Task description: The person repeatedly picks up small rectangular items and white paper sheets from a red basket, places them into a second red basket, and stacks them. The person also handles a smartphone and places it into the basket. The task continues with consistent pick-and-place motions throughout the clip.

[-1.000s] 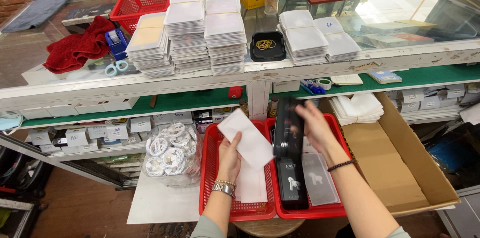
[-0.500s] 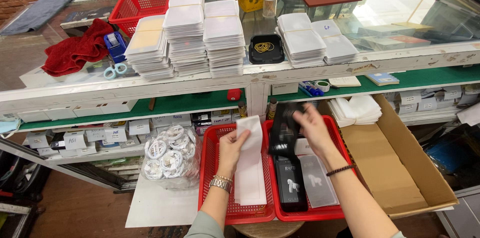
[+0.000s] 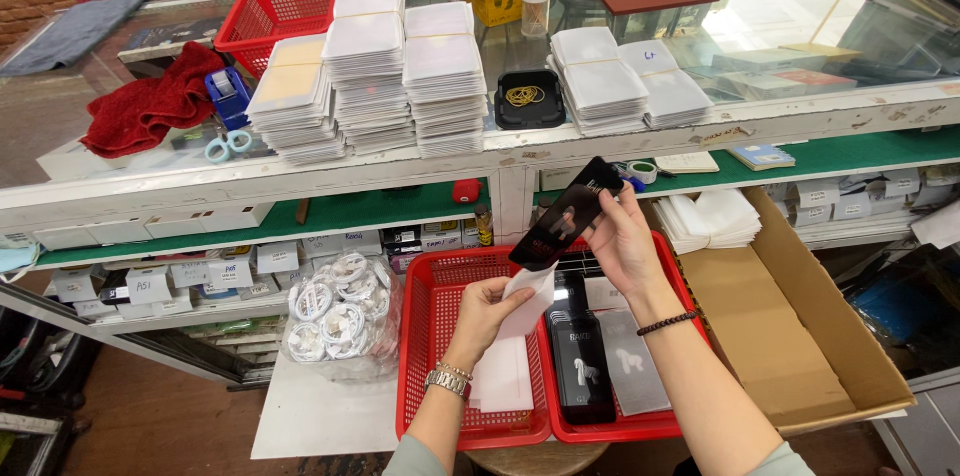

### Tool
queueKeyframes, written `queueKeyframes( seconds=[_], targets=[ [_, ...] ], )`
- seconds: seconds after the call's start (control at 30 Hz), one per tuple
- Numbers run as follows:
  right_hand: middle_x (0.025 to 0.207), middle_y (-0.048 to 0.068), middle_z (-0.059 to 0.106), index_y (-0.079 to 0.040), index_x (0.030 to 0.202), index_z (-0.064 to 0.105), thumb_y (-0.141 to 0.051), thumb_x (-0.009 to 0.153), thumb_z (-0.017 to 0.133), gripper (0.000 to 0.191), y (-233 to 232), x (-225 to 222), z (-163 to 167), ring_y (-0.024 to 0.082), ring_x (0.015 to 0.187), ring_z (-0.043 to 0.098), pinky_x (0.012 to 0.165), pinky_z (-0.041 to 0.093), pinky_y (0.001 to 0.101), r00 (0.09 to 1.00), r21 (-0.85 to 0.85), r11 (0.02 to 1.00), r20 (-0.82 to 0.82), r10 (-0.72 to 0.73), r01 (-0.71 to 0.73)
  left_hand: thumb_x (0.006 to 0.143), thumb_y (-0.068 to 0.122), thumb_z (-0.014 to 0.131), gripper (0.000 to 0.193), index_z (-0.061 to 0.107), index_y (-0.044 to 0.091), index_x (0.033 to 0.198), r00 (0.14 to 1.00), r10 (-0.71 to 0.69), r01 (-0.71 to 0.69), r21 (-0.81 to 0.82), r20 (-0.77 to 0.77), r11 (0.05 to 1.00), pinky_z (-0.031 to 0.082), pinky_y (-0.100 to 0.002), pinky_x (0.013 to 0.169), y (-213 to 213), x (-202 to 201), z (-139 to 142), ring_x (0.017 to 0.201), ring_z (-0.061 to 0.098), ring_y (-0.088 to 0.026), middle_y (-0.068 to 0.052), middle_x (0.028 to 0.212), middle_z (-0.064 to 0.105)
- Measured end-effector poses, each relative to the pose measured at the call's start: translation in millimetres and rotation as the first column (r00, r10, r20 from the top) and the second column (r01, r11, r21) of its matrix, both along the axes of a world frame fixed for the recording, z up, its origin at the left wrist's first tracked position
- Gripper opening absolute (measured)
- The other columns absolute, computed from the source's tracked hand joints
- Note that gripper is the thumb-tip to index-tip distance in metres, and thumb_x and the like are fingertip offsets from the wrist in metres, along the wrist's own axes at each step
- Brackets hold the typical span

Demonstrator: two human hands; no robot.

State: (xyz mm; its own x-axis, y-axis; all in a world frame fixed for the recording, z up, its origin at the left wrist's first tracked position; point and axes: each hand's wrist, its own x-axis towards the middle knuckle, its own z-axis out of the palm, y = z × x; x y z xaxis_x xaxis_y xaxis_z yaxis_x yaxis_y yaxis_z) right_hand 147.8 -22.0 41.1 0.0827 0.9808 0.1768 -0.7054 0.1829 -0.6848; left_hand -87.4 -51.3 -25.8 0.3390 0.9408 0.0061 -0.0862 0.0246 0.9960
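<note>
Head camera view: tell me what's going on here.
A person stands at a shop counter over two red baskets. The right hand lifts a flat black packet above them, while the left hand holds a white paper sleeve just beneath it. More black packets lie in the right basket.

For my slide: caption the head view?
Right hand lifts glossy black rectangular panel; left hand holds white paper sleeve.
</note>
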Motion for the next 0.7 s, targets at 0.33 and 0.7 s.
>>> queueKeyframes(
  seconds=[0.33,0.7],
  targets=[
    [0.102,0.006,0.072,-0.020,0.141,0.045,-0.009,0.097,0.062,0.049,-2,8,-5,0.012,0.085,0.062,0.069,0.047,0.0267,0.789,-0.095,0.980,0.609,-0.082,0.175,0.094,0.028,0.070,0.029,0.080,0.002,0.104,0.992,-0.118,0.123,-0.278,0.034,0.953,0.058,-0.026,0.064,-1,-3,3,0.072,0.073,-0.010,-0.007,0.088,0.080],
    [0.101,0.002,0.070,-0.008,0.119,0.060,-0.019,0.093,0.070,0.030,-36,7,-7,0.008,0.084,0.059,0.073,0.050,0.0271,0.416,-0.446,0.885,0.785,0.459,-0.134,0.092,0.023,0.075,0.030,0.075,-0.004,0.106,0.979,0.056,0.031,-0.414,0.196,0.910,0.058,-0.028,0.067,17,41,2,0.076,0.073,-0.014,-0.011,0.094,0.078]
  ],
)
